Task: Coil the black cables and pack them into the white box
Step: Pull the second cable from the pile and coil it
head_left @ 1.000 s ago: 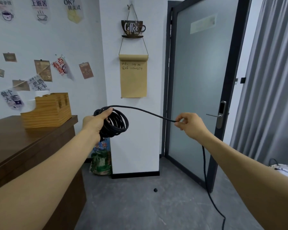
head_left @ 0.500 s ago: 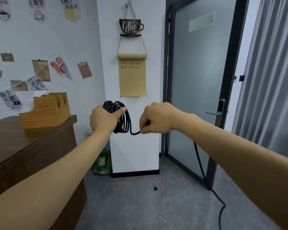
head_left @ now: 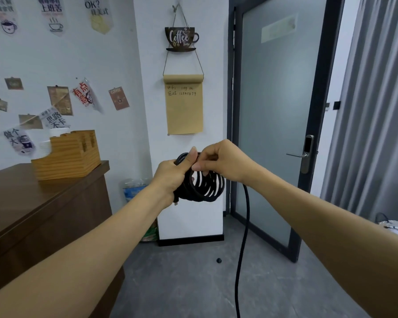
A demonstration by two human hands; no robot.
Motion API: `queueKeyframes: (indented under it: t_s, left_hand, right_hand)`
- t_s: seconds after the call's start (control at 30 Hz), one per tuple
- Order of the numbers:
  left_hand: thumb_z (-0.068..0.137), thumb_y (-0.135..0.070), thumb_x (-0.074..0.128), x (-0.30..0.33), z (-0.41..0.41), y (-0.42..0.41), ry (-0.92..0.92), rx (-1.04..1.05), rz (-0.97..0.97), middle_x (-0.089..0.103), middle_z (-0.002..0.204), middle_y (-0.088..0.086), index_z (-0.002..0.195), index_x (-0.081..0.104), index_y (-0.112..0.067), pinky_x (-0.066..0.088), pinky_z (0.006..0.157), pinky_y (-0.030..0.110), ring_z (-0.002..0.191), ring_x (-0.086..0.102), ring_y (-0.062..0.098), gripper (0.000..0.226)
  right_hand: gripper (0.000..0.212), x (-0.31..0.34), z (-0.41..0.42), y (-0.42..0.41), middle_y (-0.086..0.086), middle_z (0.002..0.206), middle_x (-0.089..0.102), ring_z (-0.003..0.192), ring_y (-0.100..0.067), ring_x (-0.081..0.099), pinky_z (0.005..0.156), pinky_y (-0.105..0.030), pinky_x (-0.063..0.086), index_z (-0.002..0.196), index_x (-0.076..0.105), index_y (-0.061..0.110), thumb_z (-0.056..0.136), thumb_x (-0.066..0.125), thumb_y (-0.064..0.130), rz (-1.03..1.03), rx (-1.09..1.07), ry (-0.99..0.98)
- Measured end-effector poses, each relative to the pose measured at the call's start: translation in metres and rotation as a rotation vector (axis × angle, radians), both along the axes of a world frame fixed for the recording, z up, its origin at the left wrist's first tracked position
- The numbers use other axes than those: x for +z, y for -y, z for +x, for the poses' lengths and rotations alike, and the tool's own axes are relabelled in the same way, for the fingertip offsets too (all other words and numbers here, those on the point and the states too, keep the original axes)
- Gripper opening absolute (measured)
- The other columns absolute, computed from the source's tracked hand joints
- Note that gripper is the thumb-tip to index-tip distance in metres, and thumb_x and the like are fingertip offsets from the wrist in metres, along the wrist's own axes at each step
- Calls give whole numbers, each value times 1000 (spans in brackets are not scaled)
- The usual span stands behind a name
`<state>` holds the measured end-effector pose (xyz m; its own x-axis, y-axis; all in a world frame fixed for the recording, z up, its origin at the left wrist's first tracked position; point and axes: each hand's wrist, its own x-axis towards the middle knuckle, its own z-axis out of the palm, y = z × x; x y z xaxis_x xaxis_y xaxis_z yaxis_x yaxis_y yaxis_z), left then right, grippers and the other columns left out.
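Left hand (head_left: pixel 170 177) is gripping the coiled black rubber cable (head_left: pixel 205 187); right hand (head_left: pixel 223 161) is pinching its top; brown "Coffee Time" sign (head_left: pixel 181 39) is hanging above them

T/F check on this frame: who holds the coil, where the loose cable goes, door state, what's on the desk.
1. The left hand holds the coil. True.
2. The right hand is away from the coil. False: it pinches cable at the coil's top.
3. Loose cable hangs to the floor. True.
4. The door stands open. False: shut.
5. A wooden holder sits on the desk. True.
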<state>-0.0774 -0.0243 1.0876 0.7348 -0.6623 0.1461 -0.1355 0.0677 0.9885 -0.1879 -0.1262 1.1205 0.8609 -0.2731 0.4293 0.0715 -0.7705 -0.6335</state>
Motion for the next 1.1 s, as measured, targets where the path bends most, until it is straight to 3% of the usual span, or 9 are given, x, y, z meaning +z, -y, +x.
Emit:
queueKeyframes:
  t_s: [0.07,0.23,0.37,0.47,0.57,0.7,0.87,0.97,1.1]
  left_hand:
    - [45,-76,61,1,-3,1,-46,-58,8,51,47,-9,75,62,-12,37,62,31,49,46,14,71]
    - [49,-70,58,-2,-6,-3,-21,-154,16,49,54,-8,69,57,-14,40,52,23,46,46,7,60]
    - [40,-66,77,-4,-4,-9,38,-307,-22,46,55,-8,68,64,-19,36,41,17,40,42,4,57]
    - [52,-41,86,-3,-2,-12,183,-343,57,43,47,-10,55,59,-24,31,47,21,46,39,10,32]
    - [70,-14,80,-4,2,-12,271,-283,139,45,47,-8,64,56,-17,32,50,24,46,42,11,25]
    - [79,-8,71,-3,12,-22,221,-188,154,44,46,-3,76,59,-8,35,44,21,41,42,11,13]
    - [83,-7,66,-1,38,-37,71,-11,76,44,50,-1,66,58,-9,36,39,15,40,41,10,19]
    - [82,-8,68,-2,53,-43,1,91,31,46,52,0,66,54,-9,39,39,15,37,44,8,21]
    - [80,-12,71,-2,61,-41,-4,233,3,52,55,2,65,55,-9,44,43,20,41,51,12,22]
  right_hand:
    - [27,-3,0,2,2,58,62,50,-8,50,58,-26,44,77,62,4,74,78,26,66,-49,61]
    - [34,-5,0,2,2,52,57,41,-4,44,51,-24,40,65,55,15,70,80,38,-20,-145,25]
    - [26,1,-1,4,-1,50,54,47,-13,47,55,-27,43,67,58,9,74,74,29,-60,-183,-36]
    - [32,8,-3,4,-1,48,52,43,-13,42,48,-22,39,64,58,8,72,77,32,-27,-151,-150]
    - [37,10,-4,10,-3,52,51,41,-11,37,45,-19,33,63,57,7,75,77,36,82,-76,-284]
    - [25,0,-12,34,-3,57,51,44,-12,37,44,-21,32,69,58,6,80,73,23,309,-46,-258]
    - [21,-20,-31,64,1,55,47,48,-11,33,49,-24,28,68,56,9,84,69,16,435,-153,-140]
    - [24,-28,-41,76,-2,59,48,48,-12,35,49,-24,30,66,56,12,86,68,19,415,-267,-75]
    - [5,-34,-39,78,-1,67,59,52,-5,50,52,-15,39,86,68,14,89,63,15,296,-366,56]
